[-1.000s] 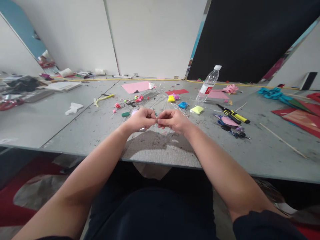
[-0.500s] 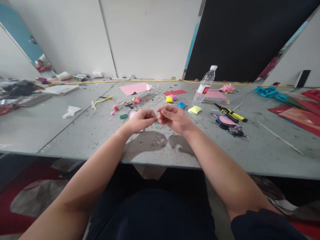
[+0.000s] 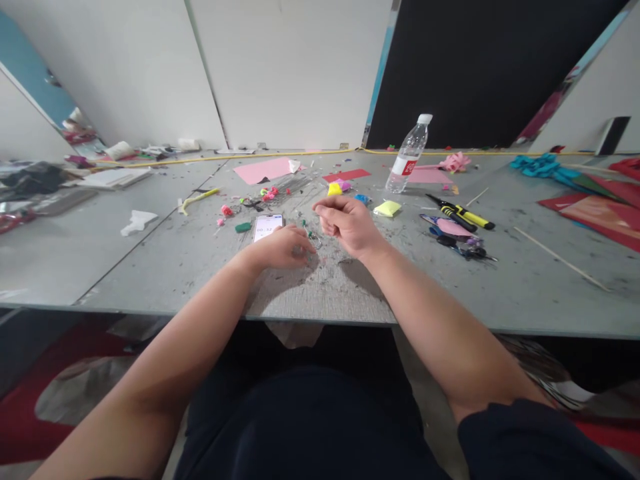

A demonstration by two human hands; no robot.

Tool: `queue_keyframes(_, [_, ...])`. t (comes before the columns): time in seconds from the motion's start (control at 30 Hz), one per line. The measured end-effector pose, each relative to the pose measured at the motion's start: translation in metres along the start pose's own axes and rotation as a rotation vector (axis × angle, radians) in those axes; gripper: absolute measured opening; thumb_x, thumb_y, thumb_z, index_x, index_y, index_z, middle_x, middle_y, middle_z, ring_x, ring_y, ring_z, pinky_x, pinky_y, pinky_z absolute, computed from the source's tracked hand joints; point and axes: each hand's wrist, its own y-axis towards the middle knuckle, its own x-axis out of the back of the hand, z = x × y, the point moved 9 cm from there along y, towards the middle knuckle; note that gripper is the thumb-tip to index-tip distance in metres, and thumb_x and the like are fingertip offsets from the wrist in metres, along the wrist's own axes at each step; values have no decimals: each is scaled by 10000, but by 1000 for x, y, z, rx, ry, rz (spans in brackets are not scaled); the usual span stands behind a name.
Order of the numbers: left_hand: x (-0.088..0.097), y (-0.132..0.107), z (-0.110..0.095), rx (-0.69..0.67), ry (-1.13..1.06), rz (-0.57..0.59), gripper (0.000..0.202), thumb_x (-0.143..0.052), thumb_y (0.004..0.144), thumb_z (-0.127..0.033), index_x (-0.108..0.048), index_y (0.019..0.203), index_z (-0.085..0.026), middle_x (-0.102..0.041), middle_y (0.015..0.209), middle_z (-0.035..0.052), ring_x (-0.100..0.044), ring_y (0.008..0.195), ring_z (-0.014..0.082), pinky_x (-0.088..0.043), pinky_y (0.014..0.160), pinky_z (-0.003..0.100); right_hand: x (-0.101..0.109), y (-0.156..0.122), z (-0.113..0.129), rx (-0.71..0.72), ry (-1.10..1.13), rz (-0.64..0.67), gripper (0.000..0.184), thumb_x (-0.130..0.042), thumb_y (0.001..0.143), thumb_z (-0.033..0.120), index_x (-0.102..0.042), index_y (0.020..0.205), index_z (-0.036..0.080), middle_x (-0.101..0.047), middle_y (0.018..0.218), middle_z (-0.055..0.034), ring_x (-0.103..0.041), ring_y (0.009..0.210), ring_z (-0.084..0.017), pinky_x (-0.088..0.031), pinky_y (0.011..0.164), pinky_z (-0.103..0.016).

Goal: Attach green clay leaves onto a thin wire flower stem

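Observation:
My left hand [image 3: 281,249] rests low on the grey table [image 3: 165,267], with its fingers curled and pinched on a small thin wire piece [image 3: 313,239] at the fingertips. My right hand [image 3: 346,223] hovers just to the right and slightly higher. Its fingers are curled into a loose pinch, and what they hold is too small to make out. A white phone [image 3: 267,227] lies face up just beyond my left hand, and a small green lump [image 3: 243,227] sits to the left of the phone.
Small coloured clay bits [image 3: 269,195], pink paper [image 3: 261,170] and red paper [image 3: 346,175] lie farther back. A water bottle [image 3: 409,157], a yellow-black tool [image 3: 461,215], scissors [image 3: 465,248] and a thin wooden stick [image 3: 560,260] are to the right. Red sheets [image 3: 600,220] lie at the far right.
My hands were joined and pinching together above the table. They have since parted: the left dropped onto the table with the wire piece, and the right lifted a little away.

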Motion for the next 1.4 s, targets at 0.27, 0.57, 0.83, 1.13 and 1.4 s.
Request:
queue_keyframes(0.27, [-5,3,2,37,-128,61,199,-745,693,-120,-843,791,-263,-678,707,0,-557,614,128,-388,653,253,5,2,-5,13,-96,-27,340,-792,782,532,-688,875,223,-457,556,76,-405,494,-91,-360,484,-275])
queue_keyframes(0.57, [39,-3,0,32,-249,-287,93,-757,798,-197,-833,845,-223,-691,798,32,-571,677,128,-431,690,265,15,-1,5,102,-222,-132,321,-757,833,520,-722,934,217,-504,602,52,-457,530,-101,-383,505,-275])
queue_keyframes(0.83, [63,-21,20,91,-841,-690,92,-842,734,-185,-790,809,-192,-712,837,21,-607,745,110,-492,704,246,4,-14,26,259,-306,-177,199,-745,878,446,-751,932,255,-668,817,-16,-605,678,-139,-479,574,-297])
queue_keyframes(1.13, [41,-13,21,36,-1259,-604,275,-980,605,-291,-777,770,-209,-722,802,-16,-641,695,78,-546,676,207,-14,-28,44,432,-391,-133,123,-697,941,353,-782,945,265,-719,953,-30,-650,756,-136,-535,611,-286])
queue_keyframes(1.4, [37,-10,20,8,-1331,-586,286,-993,591,-294,-793,771,-200,-755,795,-2,-678,704,94,-553,680,219,-20,-33,52,561,-461,-145,106,-687,945,265,-790,966,257,-746,929,-29,-679,778,-145,-559,601,-278])
